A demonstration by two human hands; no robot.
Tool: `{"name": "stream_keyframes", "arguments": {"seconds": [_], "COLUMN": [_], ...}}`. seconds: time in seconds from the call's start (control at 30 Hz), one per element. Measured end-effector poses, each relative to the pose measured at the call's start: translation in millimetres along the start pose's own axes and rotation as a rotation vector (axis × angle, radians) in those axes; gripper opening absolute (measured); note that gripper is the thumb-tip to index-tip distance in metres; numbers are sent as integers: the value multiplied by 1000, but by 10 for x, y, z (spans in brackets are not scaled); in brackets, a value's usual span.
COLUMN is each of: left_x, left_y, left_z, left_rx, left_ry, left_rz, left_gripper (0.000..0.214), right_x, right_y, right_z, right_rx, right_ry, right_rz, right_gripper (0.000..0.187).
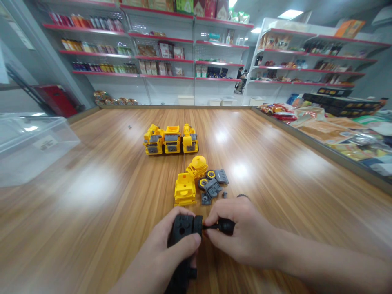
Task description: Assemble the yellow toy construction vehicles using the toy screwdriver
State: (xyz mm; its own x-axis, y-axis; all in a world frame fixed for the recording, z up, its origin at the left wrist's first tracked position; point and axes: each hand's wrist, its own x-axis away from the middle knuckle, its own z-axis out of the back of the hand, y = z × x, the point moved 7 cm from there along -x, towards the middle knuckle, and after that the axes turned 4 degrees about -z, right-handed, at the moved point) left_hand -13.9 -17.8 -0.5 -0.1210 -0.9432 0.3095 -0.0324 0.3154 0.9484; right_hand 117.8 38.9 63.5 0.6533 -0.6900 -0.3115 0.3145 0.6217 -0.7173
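Note:
My left hand (167,245) is closed round a black toy truck chassis (183,232), with a wheel (198,226) at its right side under my thumb. In my right hand (245,228) is a screwdriver with a black handle (227,226); its shaft points left and its tip meets the wheel. Just beyond my hands lie a yellow truck cab (185,190), a yellow mixer drum part (197,165), black wheels with yellow hubs (203,183) and grey plastic parts (213,188). Another wheel (244,197) is partly hidden behind my right hand.
Three yellow toy trucks (172,139) stand in a row farther back on the wooden table (275,228). At left is a clear plastic bin (33,151). Packaged goods (330,126) lie beyond the right edge, and stocked shelves (162,38) line the back. A person (239,79) is far off.

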Motion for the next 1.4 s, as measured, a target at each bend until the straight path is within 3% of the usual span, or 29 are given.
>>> {"name": "stream_keyframes", "arguments": {"seconds": [0.17,0.33,0.6,0.83,0.93,1.13,1.2,1.3,1.4], "left_x": [13,55,101,101,56,28,63,119,152], "left_y": [3,82,201,252,213,138,178,233,237], "left_z": [-18,-38,-51,-11,-8,-17,-46,-83,-98], "left_rx": [15,-65,-144,-185,-39,444,495,513,500], "left_ry": [-10,13,36,97,75,90,77,55,52], "left_rz": [16,-21,-98,-144,-122,117,161,190,213], "left_gripper": [33,36,32,27,30,29,29,28,28], "right_x": [2,41,17,32,14,-74,-69,-26,20], "right_y": [-6,53,122,139,156,199,174,91,34], "right_z": [-1,-51,-79,-79,-58,47,73,31,-57], "right_rx": [23,8,-141,-182,-200,-178,-131,-98,-119], "right_ry": [4,-70,-100,-110,-113,-63,-28,-58,-139], "right_rz": [-41,-142,-317,-344,-344,-224,-144,-60,-80], "right_gripper": [4,6,8,7,6,8,9,29,43]}}
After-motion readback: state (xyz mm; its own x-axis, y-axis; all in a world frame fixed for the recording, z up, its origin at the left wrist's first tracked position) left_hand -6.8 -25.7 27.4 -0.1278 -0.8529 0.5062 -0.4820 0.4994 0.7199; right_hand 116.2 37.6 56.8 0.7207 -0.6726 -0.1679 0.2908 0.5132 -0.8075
